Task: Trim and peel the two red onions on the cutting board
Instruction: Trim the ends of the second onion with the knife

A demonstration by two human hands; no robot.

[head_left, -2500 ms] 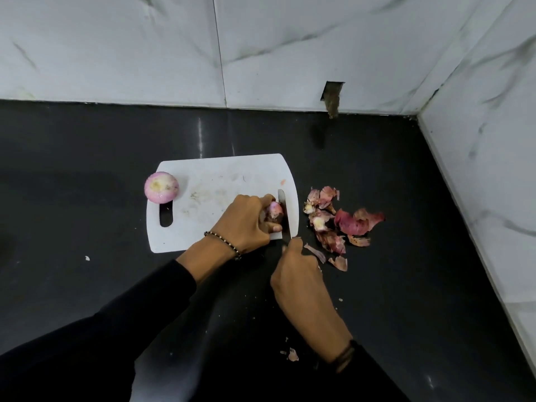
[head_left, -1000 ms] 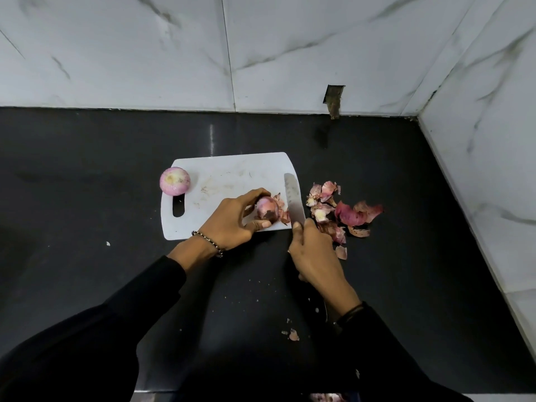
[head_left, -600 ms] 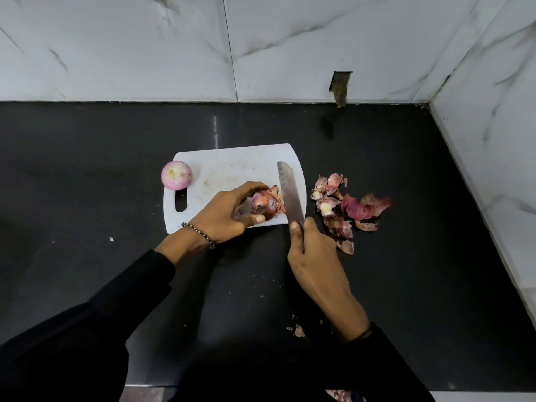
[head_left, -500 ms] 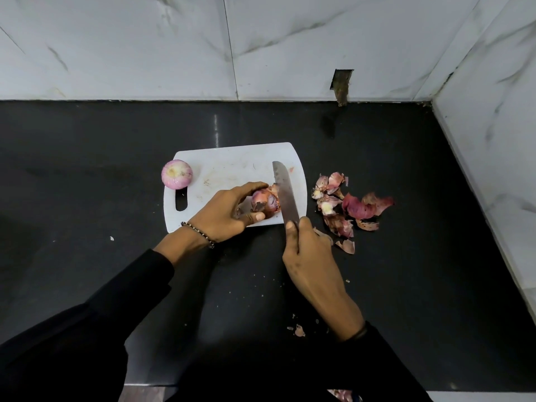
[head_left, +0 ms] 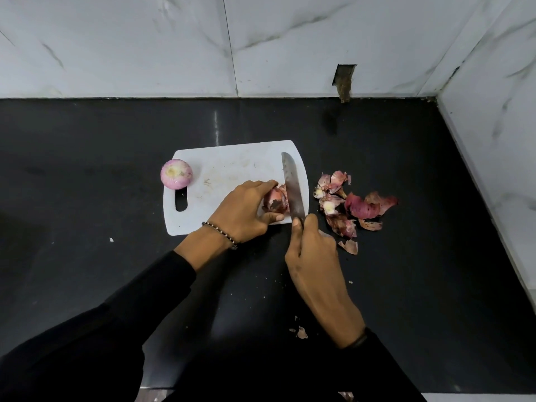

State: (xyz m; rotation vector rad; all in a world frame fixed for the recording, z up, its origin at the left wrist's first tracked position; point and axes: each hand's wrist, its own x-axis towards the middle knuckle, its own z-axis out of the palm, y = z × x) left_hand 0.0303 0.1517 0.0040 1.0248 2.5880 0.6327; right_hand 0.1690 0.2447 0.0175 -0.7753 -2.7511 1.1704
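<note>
Counter [head_left: 87, 169]; onion [head_left: 274, 200], knife [head_left: 293, 187] at board [head_left: 232, 166] edge

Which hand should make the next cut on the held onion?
Right. The right hand grips the knife, blade at the onion; the left hand is busy holding that onion on the board.
</note>
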